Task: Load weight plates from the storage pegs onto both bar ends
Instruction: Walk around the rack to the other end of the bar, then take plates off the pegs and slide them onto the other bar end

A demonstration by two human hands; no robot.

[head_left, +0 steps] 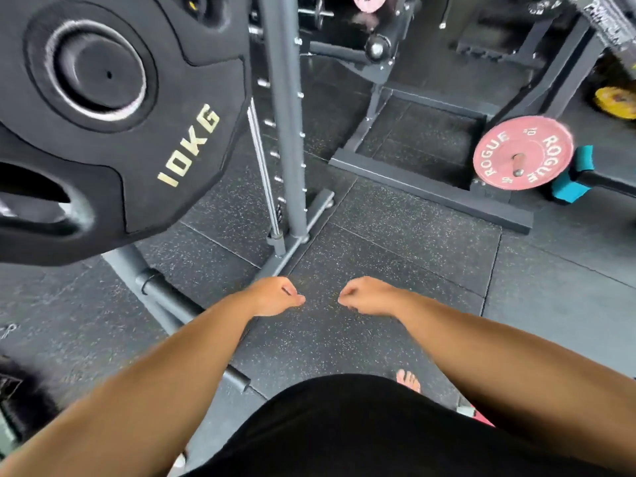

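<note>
A black plate marked 10KG [179, 139] fills the upper left, very close to the camera, mounted on a round sleeve end [99, 74]. My left hand [275, 297] and my right hand [368, 297] hang side by side over the speckled floor, well below and to the right of that plate. Both have loosely curled fingers and hold nothing. A red Rogue plate [523, 153] sits on a peg at the right, far from both hands.
A grey rack upright [285, 132] with pin holes stands just beyond my hands, its base rail [303, 232] on the floor. Bare grey pegs [172, 297] stick out low on the left. A dark frame base [430, 191], a pink plate [368, 0] and a yellow plate [616, 101] lie farther off.
</note>
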